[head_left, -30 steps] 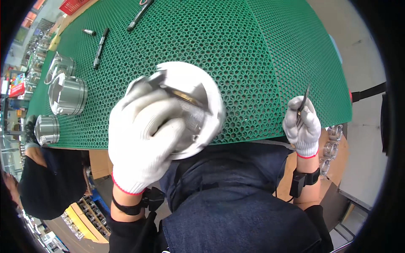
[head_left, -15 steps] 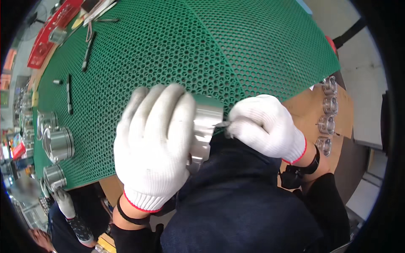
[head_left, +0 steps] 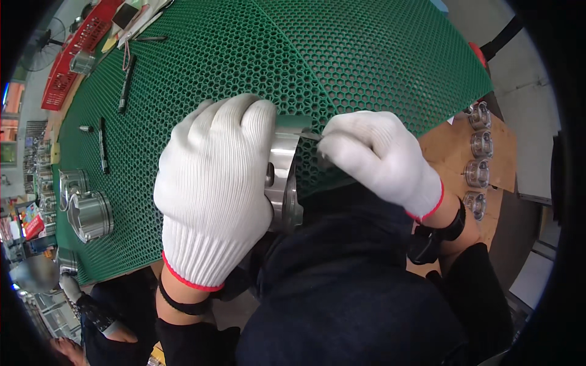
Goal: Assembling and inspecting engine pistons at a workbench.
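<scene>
My left hand [head_left: 210,165], in a white knit glove with a red cuff, is wrapped over a shiny metal engine piston [head_left: 282,155]. The piston lies tilted on its side, its round pin hole partly showing beside the thumb. My right hand [head_left: 384,155], gloved alike, pinches a thin metal blade [head_left: 311,135] between thumb and fingers. The blade's tip meets the piston's upper right edge. Its handle end is hidden inside the right fist.
Beneath my hands spreads a green perforated mat [head_left: 232,61]. More pistons [head_left: 91,215] stand at the left, and several [head_left: 481,144] line the cardboard at right. Dark pens [head_left: 127,85] and a red basket [head_left: 67,76] lie far left. A co-worker's gloved hand [head_left: 70,288] is at lower left.
Both my hands have shifted slightly up, and the piston is turned so its hollow side shows more. The blade has moved from its side to its upper edge. The view has tilted a little.
</scene>
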Tool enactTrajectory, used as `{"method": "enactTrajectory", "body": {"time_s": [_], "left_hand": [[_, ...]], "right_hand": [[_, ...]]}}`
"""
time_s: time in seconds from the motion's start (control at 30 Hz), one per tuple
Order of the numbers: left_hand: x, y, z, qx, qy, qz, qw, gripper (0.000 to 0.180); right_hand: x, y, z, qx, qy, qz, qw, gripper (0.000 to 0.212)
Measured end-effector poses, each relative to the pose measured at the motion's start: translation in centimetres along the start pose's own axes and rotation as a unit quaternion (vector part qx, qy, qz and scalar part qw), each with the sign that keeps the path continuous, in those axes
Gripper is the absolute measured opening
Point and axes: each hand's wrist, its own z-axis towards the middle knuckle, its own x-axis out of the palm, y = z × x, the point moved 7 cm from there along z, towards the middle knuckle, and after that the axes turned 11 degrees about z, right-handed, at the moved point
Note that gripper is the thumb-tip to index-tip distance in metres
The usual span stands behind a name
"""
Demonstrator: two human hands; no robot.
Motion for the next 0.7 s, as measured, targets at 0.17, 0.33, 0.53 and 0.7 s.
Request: {"method": "enactTrajectory", "body": {"time_s": [0.17, 0.33, 0.53, 0.7], "left_hand": [[-0.1, 0.1, 0.7, -0.008, 0.002, -0.025, 1.0, 0.042], [1.5, 0.7, 3.2, -0.018, 0.132, 0.0, 0.991, 0.035], [2.9, 1.5, 5.7, 0.056, 0.139, 0.028, 0.988, 0.028], [4.1, 2.0, 6.0, 0.023, 0.248, 0.06, 0.967, 0.028]], "right_hand": [[0.9, -1.8, -0.2, 0.117, 0.047, 0.118, 0.985, 0.031], [1.6, 1.7, 0.1, -0.125, 0.057, -0.068, 0.988, 0.026], [1.3, 2.9, -0.7, -0.19, 0.08, -0.256, 0.944, 0.03], [1.9, 3.5, -0.9, -0.12, 0.199, -0.339, 0.912, 0.034]]}}
